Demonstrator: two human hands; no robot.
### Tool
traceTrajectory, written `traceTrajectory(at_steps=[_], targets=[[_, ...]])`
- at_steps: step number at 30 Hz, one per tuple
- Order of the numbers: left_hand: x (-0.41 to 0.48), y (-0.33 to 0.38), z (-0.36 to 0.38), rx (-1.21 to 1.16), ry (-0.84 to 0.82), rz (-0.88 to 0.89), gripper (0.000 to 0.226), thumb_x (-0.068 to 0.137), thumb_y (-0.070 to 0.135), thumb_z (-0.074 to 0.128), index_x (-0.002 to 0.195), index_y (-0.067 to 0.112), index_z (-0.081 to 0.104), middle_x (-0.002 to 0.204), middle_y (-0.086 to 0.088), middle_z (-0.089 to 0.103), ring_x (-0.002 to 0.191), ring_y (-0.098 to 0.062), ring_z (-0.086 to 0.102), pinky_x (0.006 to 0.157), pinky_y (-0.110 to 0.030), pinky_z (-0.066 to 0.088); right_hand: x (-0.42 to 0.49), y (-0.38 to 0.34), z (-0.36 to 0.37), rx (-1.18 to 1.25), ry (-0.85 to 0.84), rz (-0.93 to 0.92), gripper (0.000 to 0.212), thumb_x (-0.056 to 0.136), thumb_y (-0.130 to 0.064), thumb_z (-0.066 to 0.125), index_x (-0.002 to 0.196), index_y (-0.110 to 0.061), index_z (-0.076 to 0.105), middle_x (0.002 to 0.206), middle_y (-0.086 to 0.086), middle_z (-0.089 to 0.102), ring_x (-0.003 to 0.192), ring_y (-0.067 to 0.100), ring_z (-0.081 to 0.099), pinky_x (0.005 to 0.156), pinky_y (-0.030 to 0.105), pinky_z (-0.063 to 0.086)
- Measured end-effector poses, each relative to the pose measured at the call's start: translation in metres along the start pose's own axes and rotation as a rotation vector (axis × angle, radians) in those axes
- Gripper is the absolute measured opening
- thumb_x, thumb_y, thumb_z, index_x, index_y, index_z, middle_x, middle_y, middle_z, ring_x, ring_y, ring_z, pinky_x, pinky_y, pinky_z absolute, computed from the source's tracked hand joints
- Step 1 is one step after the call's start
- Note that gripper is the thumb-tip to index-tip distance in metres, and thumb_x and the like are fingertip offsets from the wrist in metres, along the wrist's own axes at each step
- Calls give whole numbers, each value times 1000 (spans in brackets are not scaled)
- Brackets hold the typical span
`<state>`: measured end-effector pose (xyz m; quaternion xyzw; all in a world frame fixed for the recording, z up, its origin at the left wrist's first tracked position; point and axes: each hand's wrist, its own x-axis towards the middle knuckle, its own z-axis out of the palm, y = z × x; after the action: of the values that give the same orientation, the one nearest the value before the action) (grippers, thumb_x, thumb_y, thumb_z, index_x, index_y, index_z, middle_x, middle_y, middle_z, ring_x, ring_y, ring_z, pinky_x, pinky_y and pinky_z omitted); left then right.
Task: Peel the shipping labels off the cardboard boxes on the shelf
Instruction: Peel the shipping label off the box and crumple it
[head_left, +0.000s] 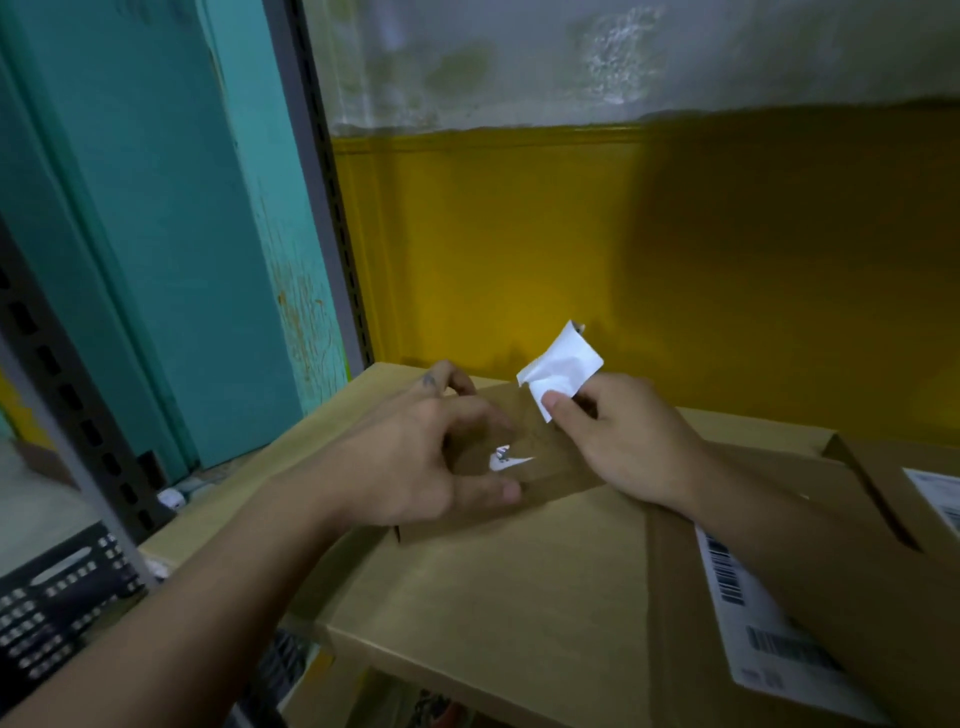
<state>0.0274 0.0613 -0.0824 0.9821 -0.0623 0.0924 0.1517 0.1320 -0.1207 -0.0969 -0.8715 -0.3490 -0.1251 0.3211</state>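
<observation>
White label (561, 366) pinched by thumb and finger of my right hand (631, 441), held above the box (558, 483), my left hand (415, 460) half-curled on that box, grip unclear.

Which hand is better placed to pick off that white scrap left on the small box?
Left hand: its fingers curl right beside the scrap; the right hand pinches the peeled label.

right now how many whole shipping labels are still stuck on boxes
2: a barcode label beside the right forearm, a second label at the frame's right edge. More may be hidden.
</observation>
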Motion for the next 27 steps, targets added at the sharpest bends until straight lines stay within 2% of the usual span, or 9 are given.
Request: traceTrajectory(at_steps=[2,5,7,10,15,20,24,27], targets=[[3,-4,-1,-9,-14,24,48,74,70,58,117,47,61,115,18,46,104,-3,46,90,-31,45,1,0,2,-14,7,-17,47,96,-35,48,65,0,52,58,15,52,61,30,51,55,40,32],[8,-8,0,-81,-10,61,20,88,47,61,107,46,66,108,19,53,101,0,45,87,-25,41,2,0,4,-40,8,-44,46,96,-35,48,65,-1,52,58,12,51,61,29,50,56,41,33],[10,-9,3,-94,32,87,12,89,35,65,98,43,68,103,20,54,101,0,45,87,-25,39,3,1,5,-43,5,-51,46,96,-35,48,66,-1,54,61,12,53,63,28,51,57,41,35],[11,-7,6,-98,85,111,9,87,30,68,87,38,69,95,22,57,95,-1,50,84,-26,42,4,2,7,-58,5,-69,46,96,-36,48,68,0,57,66,13,56,66,28,52,62,42,38],[9,1,1,20,64,105,4,90,32,66,88,34,69,90,22,58,86,0,52,75,-20,43,3,1,7,-71,9,-84,44,96,-34,48,69,0,57,68,13,56,68,29,52,62,42,37],[5,12,-1,91,71,60,5,91,29,63,88,29,67,89,16,62,83,-4,55,76,-27,47,2,1,6,-98,5,-48,45,96,-36,47,63,-6,50,61,7,49,64,27,48,56,38,29],[0,12,-4,-86,121,-43,6,92,26,63,88,27,67,85,15,66,82,-1,60,77,-26,50,2,0,6,-140,26,-36,42,95,-38,48,64,-10,51,60,3,51,63,26,49,54,36,27],[-5,9,-2,-319,224,-169,7,90,29,66,87,27,72,86,16,69,82,4,61,76,-18,50,3,0,5,-67,55,-41,29,93,-35,53,76,-12,60,69,2,61,68,23,57,59,39,41]])
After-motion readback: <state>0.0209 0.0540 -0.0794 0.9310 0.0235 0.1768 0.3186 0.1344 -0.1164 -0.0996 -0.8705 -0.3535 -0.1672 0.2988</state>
